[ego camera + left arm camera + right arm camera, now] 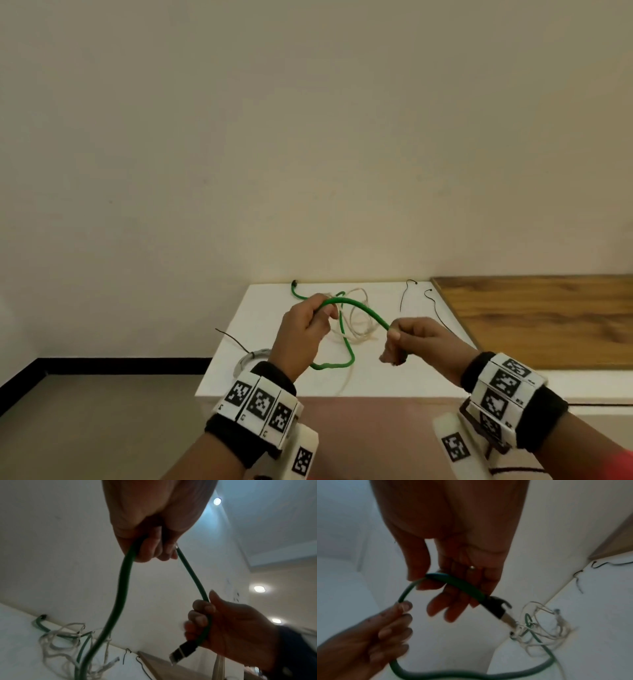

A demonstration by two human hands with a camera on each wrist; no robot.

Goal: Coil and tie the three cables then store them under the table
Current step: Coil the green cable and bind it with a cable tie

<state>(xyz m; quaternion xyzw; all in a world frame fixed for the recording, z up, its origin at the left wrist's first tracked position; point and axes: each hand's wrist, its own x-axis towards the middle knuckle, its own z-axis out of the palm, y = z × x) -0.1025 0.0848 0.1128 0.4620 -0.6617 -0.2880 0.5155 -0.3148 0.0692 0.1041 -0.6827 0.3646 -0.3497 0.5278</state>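
White desk (394,377) is carrying the clutter, w/ a wood top (548,318) adjoining on its right. Green cable (363,308) is arching up between both hands, rest trailing on the desk over the white cable (359,318); a grey coil (250,359) is sitting at the near-left edge, probably done. Left hand (305,329), grip closed round the cable, is feeding slack. Right hand (411,339) is pinching it near the plug (181,651), likely anchoring loop 1. 3 thin ties (404,294) are lying nearby.

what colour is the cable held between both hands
Green cable, with a black and silver plug; clearest in the head view.
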